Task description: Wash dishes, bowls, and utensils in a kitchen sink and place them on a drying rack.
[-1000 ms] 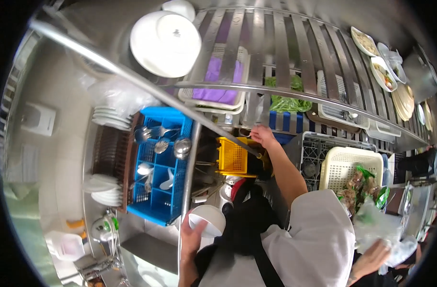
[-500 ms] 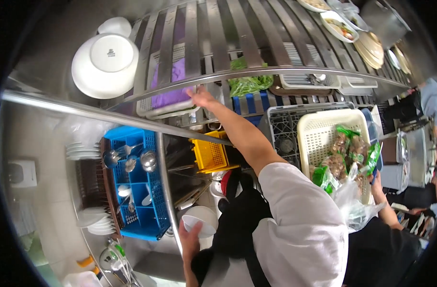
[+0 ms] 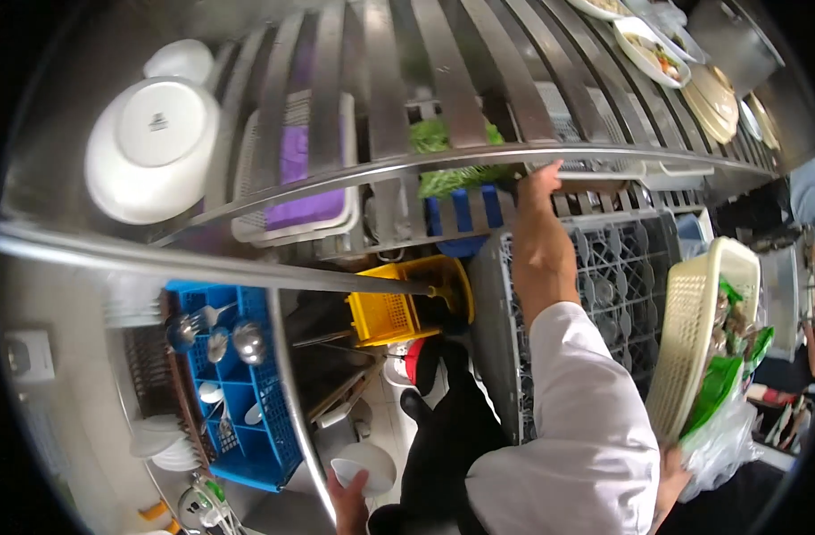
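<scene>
Low at the front, my left hand (image 3: 349,501) holds a white bowl (image 3: 372,467) by its edge, the bowl tilted. My right hand (image 3: 541,181) is stretched up to the slatted metal shelf (image 3: 461,71), at its front rail beside a white tray (image 3: 621,168). Its fingers are small and partly hidden, so their grip is unclear. To its left, leafy greens (image 3: 456,178) lie below the slats, and a white basket (image 3: 349,214) contains something purple. Beneath my right forearm stands a grey dish rack (image 3: 496,339) full of utensils.
Upturned white bowls (image 3: 153,147) sit at upper left. A blue cutlery basket (image 3: 269,446) and stacked plates (image 3: 171,446) are at left. Yellow crates (image 3: 380,316) stand below the shelf. At right, another person's hand (image 3: 670,486) is by a cream basket (image 3: 684,348) with green bags.
My right hand has moved right along the shelf, from the basket with the purple contents to the white tray. The cream basket has shifted right and tilted. My left hand still holds the bowl.
</scene>
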The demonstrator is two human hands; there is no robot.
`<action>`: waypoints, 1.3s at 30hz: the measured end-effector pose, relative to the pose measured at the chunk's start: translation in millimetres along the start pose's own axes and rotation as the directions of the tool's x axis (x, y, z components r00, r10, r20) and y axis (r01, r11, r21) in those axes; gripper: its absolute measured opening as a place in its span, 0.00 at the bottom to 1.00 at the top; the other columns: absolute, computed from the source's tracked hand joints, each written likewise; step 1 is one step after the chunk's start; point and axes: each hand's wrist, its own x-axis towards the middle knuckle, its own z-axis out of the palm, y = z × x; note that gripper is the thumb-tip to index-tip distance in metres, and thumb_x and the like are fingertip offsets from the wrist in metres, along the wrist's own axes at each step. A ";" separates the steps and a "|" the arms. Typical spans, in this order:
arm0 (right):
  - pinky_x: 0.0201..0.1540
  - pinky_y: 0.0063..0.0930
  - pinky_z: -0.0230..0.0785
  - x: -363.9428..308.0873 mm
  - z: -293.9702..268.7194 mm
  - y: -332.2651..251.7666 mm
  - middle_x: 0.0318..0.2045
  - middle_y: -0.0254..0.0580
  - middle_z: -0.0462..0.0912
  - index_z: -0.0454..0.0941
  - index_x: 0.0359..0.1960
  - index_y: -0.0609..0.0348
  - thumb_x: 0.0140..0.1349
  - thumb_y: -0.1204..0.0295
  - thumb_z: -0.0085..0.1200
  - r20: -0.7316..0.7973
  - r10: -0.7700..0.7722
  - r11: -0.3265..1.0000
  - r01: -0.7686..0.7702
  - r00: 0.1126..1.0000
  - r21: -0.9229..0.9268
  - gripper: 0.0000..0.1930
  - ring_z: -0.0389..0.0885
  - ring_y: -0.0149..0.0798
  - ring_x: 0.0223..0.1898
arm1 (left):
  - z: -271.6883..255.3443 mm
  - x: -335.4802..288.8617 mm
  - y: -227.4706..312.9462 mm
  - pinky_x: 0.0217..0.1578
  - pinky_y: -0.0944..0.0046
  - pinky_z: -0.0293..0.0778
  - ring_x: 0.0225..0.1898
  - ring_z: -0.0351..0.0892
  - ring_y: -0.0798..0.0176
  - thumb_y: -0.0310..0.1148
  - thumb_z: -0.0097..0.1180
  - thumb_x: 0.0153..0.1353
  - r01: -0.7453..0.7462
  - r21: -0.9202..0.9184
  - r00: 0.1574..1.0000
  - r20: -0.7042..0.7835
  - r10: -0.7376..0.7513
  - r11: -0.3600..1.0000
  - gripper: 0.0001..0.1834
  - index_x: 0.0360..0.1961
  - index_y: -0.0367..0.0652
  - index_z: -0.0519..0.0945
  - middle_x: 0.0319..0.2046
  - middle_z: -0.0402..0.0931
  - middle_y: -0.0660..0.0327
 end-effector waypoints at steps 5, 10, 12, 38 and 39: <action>0.55 0.46 0.68 32.9 2.8 -28.4 0.53 0.53 0.75 0.72 0.56 0.59 0.61 0.51 0.51 -0.274 -0.304 0.826 0.110 0.913 -0.552 0.28 0.71 0.52 0.57 | 28.9 16.6 6.1 0.42 0.60 0.75 0.42 0.78 0.57 0.21 0.60 0.49 0.015 -0.003 0.996 0.093 -0.015 1.000 0.30 0.56 0.38 0.69 0.43 0.77 0.55; 0.47 0.44 0.78 32.2 -16.1 -10.6 0.49 0.41 0.76 0.72 0.51 0.49 0.58 0.70 0.56 0.330 -0.078 0.155 0.338 0.941 -0.928 0.18 0.77 0.50 0.47 | 28.1 17.4 12.4 0.41 0.61 0.76 0.40 0.78 0.58 0.22 0.61 0.48 -0.057 0.008 0.996 0.071 0.056 0.998 0.31 0.56 0.38 0.68 0.42 0.77 0.56; 0.46 0.44 0.78 49.4 -18.7 -7.8 0.48 0.41 0.76 0.72 0.50 0.48 0.58 0.71 0.56 0.414 -0.040 0.203 0.413 0.909 -0.888 0.17 0.77 0.50 0.47 | 26.6 15.2 19.7 0.41 0.62 0.75 0.40 0.78 0.59 0.23 0.61 0.48 -0.052 0.061 0.994 0.101 0.045 0.997 0.30 0.56 0.38 0.68 0.42 0.77 0.56; 0.33 0.51 0.83 146.7 -64.2 -66.1 0.35 0.53 0.75 0.74 0.43 0.57 0.59 0.84 0.47 0.334 0.540 0.459 0.063 0.772 -0.886 0.12 0.79 0.55 0.35 | 44.9 8.3 30.9 0.48 0.57 0.72 0.48 0.75 0.54 0.26 0.55 0.54 -0.366 0.315 0.929 0.176 0.325 0.876 0.23 0.53 0.33 0.69 0.47 0.73 0.53; 0.32 0.51 0.82 122.8 -56.2 -46.4 0.37 0.53 0.76 0.74 0.43 0.58 0.59 0.85 0.47 0.446 0.492 0.573 0.108 0.747 -0.812 0.12 0.80 0.55 0.36 | 42.1 -0.8 30.1 0.48 0.57 0.72 0.48 0.75 0.54 0.26 0.55 0.54 -0.350 0.326 0.937 0.127 0.326 0.878 0.23 0.53 0.33 0.69 0.47 0.73 0.53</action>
